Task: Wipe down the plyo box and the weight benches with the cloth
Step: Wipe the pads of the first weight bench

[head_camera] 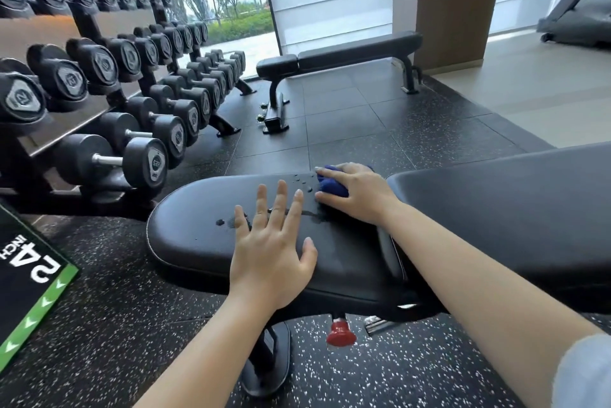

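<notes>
A: How far w/ the wipe-down?

B: Mid-job, I'd say. The near black padded weight bench (198, 235) is the one in hand. Its seat surface has water drops (305, 183) & a wet smear, so it's not done yet.

A: Cloth?

B: The crumpled blue cloth (332, 186) sits on that seat surface, at its far edge, close to the gap before the long backrest pad (496, 202).

A: Hands?

B: The right hand (357, 193) is curled over the cloth, gripping it & pressing it down on the surface. The left hand (267, 242) lies flat on the same seat, fingers straight & spread, holding nothing. Prob. bracing.

A: What's left?

B: The backrest pad shows no drops; can't tell if it's wiped. A second black flat weight bench (347, 52) stands well beyond the near bench, and the black plyo box w/ green edge & "24 INCH" print (29, 275) is on the floor to its left. Can't tell if either is done.
</notes>
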Motion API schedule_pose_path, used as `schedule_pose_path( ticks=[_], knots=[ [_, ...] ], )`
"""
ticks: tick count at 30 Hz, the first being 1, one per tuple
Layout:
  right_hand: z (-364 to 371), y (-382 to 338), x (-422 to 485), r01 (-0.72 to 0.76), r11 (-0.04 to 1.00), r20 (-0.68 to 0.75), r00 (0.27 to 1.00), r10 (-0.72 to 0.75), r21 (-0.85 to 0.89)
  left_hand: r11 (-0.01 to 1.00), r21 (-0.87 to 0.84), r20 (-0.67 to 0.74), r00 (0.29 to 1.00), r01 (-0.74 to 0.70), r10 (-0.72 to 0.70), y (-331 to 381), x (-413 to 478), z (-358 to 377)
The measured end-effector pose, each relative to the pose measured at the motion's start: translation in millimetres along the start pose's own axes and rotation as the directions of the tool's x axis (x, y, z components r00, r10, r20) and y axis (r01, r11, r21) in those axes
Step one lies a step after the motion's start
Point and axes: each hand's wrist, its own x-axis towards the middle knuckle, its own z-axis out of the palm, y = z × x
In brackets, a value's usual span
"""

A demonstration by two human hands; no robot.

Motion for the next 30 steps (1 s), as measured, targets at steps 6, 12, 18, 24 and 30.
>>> schedule_pose_path(
  ticks=[6, 12, 18, 24, 30],
  knots=[
    [-5, -40, -103, 0.204, 0.979, -0.112, 0.972, -0.205, -0.017, 0.967, -0.255, -0.006, 1.000, 0.011, -0.013, -8, -4, -3],
    [1, -54, -67, 0.188, 0.973, -0.115, 0.972, -0.204, -0.136, 0.997, -0.010, -0.105, 0.992, -0.075, 0.074, -77, -14, -2],
    [11, -51, 27, 0.056, 0.986, 0.045, 0.998, -0.050, -0.155, 0.997, 0.041, -0.106, 0.991, -0.072, 0.076, -77, -9, -2],
    [5, -53, -27, 0.184, 0.979, -0.035, 0.982, -0.188, -0.089, 0.999, 0.016, -0.113, 0.992, -0.047, 0.049, -77, -9, -2],
    [8, -53, -91, 0.406, 0.911, -0.251, 0.876, -0.412, -0.075, 0.999, 0.015, -0.124, 0.992, -0.035, 0.037, -77, -10, -2]
  ],
)
